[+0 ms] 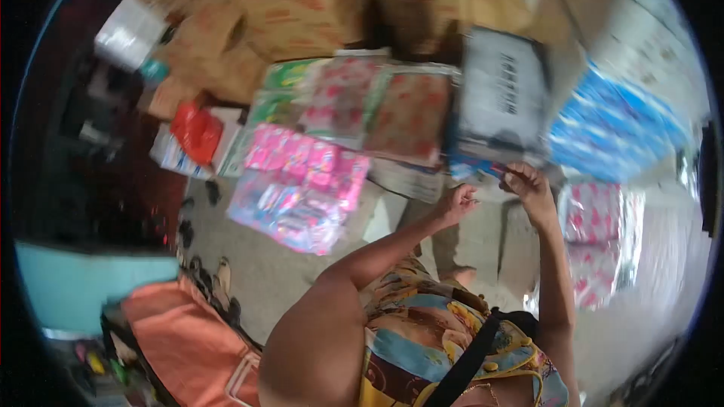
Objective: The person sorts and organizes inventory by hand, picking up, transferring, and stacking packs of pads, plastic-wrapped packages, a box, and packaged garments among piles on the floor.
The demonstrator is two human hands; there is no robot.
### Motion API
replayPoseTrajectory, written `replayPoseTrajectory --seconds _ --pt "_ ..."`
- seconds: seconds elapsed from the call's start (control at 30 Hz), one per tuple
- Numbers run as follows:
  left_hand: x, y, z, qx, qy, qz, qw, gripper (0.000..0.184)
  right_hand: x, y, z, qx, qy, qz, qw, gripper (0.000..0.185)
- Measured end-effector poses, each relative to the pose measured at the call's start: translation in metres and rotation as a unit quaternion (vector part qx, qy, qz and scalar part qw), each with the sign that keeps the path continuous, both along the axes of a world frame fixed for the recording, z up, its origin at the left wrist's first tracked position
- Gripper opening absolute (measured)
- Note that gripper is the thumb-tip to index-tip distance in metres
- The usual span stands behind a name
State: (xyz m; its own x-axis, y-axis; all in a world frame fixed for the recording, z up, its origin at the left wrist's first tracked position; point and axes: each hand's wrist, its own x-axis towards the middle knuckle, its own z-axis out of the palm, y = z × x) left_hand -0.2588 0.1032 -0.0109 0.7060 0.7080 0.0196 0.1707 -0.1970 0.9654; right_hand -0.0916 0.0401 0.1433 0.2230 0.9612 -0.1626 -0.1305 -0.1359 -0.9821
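My left hand (456, 205) is raised in front of my body, its fingers curled together. Whatever may be between its fingertips is too small and blurred to name. To its right, my right hand (530, 187) is closed in a pinch at the edge of a blue and red packet (475, 167). I cannot make out what those fingers hold. Just beyond this hand lies a grey-white plastic packet with dark lettering (504, 94), on top of the blue one. Left of it are a red-patterned packet (407, 117) and a pink-patterned packet (343, 98).
Pink packs (309, 162) sit above a shiny clear-wrapped bundle (290, 215) on the left. A blue-white bundle (615, 128) and pink-white packs (592, 215) stand at the right. Brown cartons (286, 7) line the back. An orange chair (185, 332) is at lower left, near shoes (224, 275).
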Motion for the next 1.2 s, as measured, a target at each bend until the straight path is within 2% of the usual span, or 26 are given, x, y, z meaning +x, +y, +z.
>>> replayPoseTrajectory --seconds 0.07,0.1,0.17,0.2,0.3,0.37,0.4,0.43,0.47,0.5,0.53,0.57,0.63,0.77,0.83,0.9,0.97,1.0,1.07,1.1,1.17,1.2 --pt "-0.035 0.026 -0.002 -0.029 -0.018 0.043 0.998 0.035 -0.03 0.036 -0.015 -0.007 0.005 0.054 0.998 0.021" --pt "-0.054 0.034 0.015 -0.017 0.019 0.081 0.996 0.037 -0.045 0.054 -0.02 -0.017 0.004 0.085 0.996 0.023" --pt "-0.081 0.048 0.02 -0.071 -0.007 0.163 0.984 0.04 -0.077 0.088 -0.027 -0.011 -0.031 0.154 0.987 0.025" --pt "-0.097 0.055 0.035 -0.063 0.048 0.179 0.981 0.04 -0.094 0.102 -0.031 -0.035 -0.015 0.163 0.986 0.024" --pt "-0.134 0.07 0.043 -0.041 0.033 0.22 0.974 0.037 -0.13 0.142 -0.05 -0.07 0.038 0.183 0.98 0.024" --pt "-0.157 0.084 0.04 -0.052 0.024 0.248 0.967 0.037 -0.149 0.176 -0.064 -0.068 -0.124 0.194 0.971 0.026" --pt "-0.168 0.093 0.037 -0.061 0.017 0.267 0.962 0.037 -0.154 0.195 -0.086 -0.069 -0.125 0.2 0.969 0.026" --pt "-0.181 0.104 0.037 -0.064 0.015 0.272 0.96 0.037 -0.156 0.214 -0.117 0.141 -0.26 0.175 0.939 0.024" --pt "-0.195 0.118 0.037 -0.028 0.01 0.255 0.966 0.04 -0.164 0.225 -0.121 0.342 -0.376 0.14 0.85 0.023" --pt "-0.205 0.132 0.037 0.009 0.005 0.238 0.971 0.043 -0.169 0.233 -0.125 0.341 -0.377 0.146 0.849 0.023" --pt "-0.214 0.144 0.028 0.072 0.058 0.295 0.951 0.04 -0.182 0.236 -0.109 0.164 -0.163 0.109 0.967 0.024" --pt "-0.218 0.156 0.024 0.104 0.037 0.328 0.938 0.036 -0.191 0.24 -0.101 -0.029 0.064 0.059 0.996 0.024" --pt "-0.23 0.182 0.011 0.211 0.039 0.383 0.899 0.034 -0.196 0.253 -0.107 -0.037 0.076 0.052 0.995 0.023" --pt "-0.249 0.225 0.016 0.148 0.054 0.413 0.897 0.037 -0.2 0.282 -0.139 -0.015 0.057 0.068 0.996 0.026" --pt "-0.257 0.247 0.013 0.31 0.057 0.469 0.825 0.036 -0.205 0.287 -0.137 -0.038 0.028 0.061 0.997 0.023" --pt "-0.259 0.27 0.014 0.302 0.098 0.491 0.812 0.036 -0.212 0.292 -0.141 -0.06 0.0 0.056 0.997 0.02" --pt "-0.265 0.296 0.01 0.312 0.131 0.502 0.796 0.042 -0.221 0.297 -0.156 -0.014 0.15 0.049 0.987 0.015" --pt "-0.266 0.309 0.003 0.313 0.13 0.501 0.796 0.042 -0.222 0.298 -0.16 -0.014 0.149 0.048 0.988 0.015" --pt "-0.265 0.339 -0.03 0.353 0.251 0.556 0.709 0.052 -0.229 0.298 -0.158 -0.008 0.201 0.047 0.978 0.015" --pt "-0.266 0.354 -0.048 0.353 0.249 0.556 0.71 0.052 -0.228 0.298 -0.16 -0.008 0.2 0.046 0.979 0.015" --pt "-0.266 0.372 -0.06 0.255 0.298 0.551 0.736 0.063 -0.226 0.298 -0.164 -0.052 0.16 0.043 0.985 0.024" --pt "-0.266 0.377 -0.067 0.254 0.296 0.55 0.738 0.063 -0.225 0.298 -0.166 -0.052 0.158 0.041 0.985 0.024"
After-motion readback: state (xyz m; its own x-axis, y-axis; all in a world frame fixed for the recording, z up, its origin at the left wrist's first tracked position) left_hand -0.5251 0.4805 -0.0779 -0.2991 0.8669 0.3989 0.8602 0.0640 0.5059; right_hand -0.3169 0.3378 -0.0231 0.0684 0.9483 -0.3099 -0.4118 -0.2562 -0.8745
